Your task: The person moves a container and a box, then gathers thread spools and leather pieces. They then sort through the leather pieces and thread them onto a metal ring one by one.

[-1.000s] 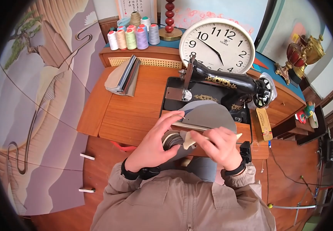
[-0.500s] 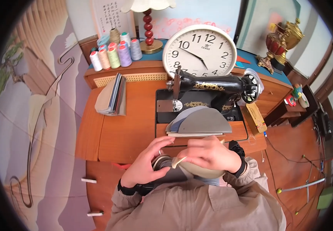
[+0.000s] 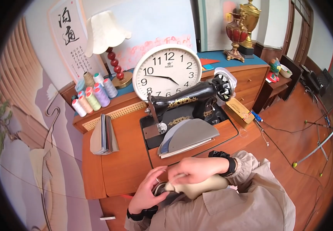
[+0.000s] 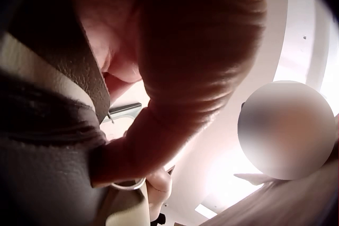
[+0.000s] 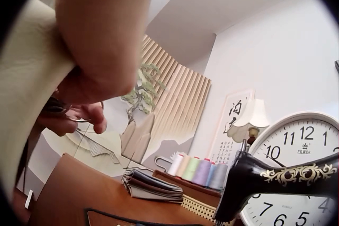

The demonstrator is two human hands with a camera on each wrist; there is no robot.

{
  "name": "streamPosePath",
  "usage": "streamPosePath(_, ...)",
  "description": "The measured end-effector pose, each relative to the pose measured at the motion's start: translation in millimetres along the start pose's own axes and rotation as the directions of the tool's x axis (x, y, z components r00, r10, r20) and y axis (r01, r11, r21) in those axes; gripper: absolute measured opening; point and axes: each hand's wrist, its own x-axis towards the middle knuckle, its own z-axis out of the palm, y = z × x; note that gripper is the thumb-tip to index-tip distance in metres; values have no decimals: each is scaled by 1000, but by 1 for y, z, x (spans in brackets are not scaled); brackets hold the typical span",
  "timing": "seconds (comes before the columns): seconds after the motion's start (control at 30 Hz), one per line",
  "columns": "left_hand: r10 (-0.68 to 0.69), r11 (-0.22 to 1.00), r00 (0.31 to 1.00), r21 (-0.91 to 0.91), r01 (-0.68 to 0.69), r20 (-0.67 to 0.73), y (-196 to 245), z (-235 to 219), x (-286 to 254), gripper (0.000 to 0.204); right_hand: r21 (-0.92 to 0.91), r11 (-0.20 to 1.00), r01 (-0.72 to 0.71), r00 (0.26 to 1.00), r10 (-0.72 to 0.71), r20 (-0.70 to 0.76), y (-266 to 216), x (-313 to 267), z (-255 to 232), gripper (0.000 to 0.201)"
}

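Note:
At the table's front edge, in the head view, the left hand [image 3: 146, 194] grips a rolled bundle of dark leather-like sheets [image 3: 160, 188] between thumb and fingers. The right hand [image 3: 197, 170] pinches the end of a cream sheet [image 3: 205, 186] beside that bundle, its fingers curled; the rest of the sheet hangs under the wrist. In the left wrist view the left thumb presses on dark grey leather [image 4: 47, 178], with a cream piece [image 4: 130, 213] beside it. The right wrist view shows the cream sheet [image 5: 26, 83] along the right hand [image 5: 100, 35].
Behind the hands stands a black sewing machine [image 3: 185, 98] with grey half-round sheets [image 3: 193, 134] on its bed. More folded sheets [image 3: 103, 136] lie at the left. Thread spools [image 3: 93, 101], a lamp [image 3: 106, 32] and a clock [image 3: 168, 73] stand behind. A yellow box [image 3: 240, 112] sits right.
The head view has swung toward the right and tilted up. The right hand has stayed against the bundle with the cream sheet, now turned more over it; the left hand keeps its grip.

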Motion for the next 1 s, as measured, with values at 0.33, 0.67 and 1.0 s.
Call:
streamPosePath(0.33, -89, 976, 947, -217, 21, -309, 16, 8, 2, 80, -659, 652, -375, 412, -519, -749, 2, -29, -69, 25)
streamPosePath(0.67, -137, 958, 856, -285, -13, -499, 26, 27, 22, 79, -644, 713, -278, 851, -128, -509, 111, -13, 8, 29)
streamPosePath(1.0, -137, 939, 733, -323, -117, -666, 17, 54, 64, 74, -326, 945, 11, 780, -212, -589, 16, -24, 25, 48)
